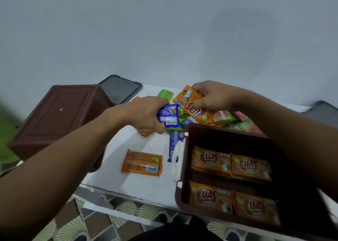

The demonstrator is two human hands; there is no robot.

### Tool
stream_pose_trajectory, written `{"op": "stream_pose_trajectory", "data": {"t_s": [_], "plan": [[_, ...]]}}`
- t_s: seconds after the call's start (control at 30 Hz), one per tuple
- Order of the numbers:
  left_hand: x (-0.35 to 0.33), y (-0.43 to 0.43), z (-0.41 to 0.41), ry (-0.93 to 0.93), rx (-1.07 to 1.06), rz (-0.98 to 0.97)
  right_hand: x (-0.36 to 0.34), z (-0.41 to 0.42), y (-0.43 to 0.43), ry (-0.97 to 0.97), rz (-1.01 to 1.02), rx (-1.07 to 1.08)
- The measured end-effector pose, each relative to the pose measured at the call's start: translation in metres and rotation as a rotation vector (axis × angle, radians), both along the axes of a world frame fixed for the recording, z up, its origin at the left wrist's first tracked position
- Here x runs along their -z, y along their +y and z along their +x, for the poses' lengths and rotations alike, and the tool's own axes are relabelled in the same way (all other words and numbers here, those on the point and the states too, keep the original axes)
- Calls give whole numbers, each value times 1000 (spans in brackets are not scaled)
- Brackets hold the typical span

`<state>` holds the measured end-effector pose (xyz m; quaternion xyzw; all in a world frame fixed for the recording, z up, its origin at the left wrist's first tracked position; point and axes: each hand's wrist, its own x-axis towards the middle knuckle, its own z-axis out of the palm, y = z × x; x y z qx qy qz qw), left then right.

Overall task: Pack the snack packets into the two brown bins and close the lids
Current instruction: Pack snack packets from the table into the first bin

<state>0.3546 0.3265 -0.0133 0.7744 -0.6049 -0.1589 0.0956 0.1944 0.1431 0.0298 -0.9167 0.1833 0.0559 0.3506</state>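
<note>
Gripping a blue packet [169, 117] in our left hand [146, 113] and pinching an orange packet [192, 104] in our right hand [212, 94], we are wisely laying them flat in the lower-right bin [188, 167].

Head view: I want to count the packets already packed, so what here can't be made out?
- Right brown bin: the right forearm covers its right side, and the frame edge cuts off its near corner.
- Left brown bin: motion-blurred, contents unclear.
- Packet pile: both hands hide part of it.
</note>
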Motion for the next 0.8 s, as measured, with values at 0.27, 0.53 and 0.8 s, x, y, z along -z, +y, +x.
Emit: {"op": "stream_pose_trajectory", "data": {"t_s": [0.27,0.53,0.8], "plan": [[-17,-27,-54,-25,14,-21,-14,-57,-29,14,27,-9],[-35,-42,-99,65,27,-84,-21,-111,-43,75,14,8],[-47,-50,-126,270,31,-1,-20,-146,-52,185,119,-41]]}}
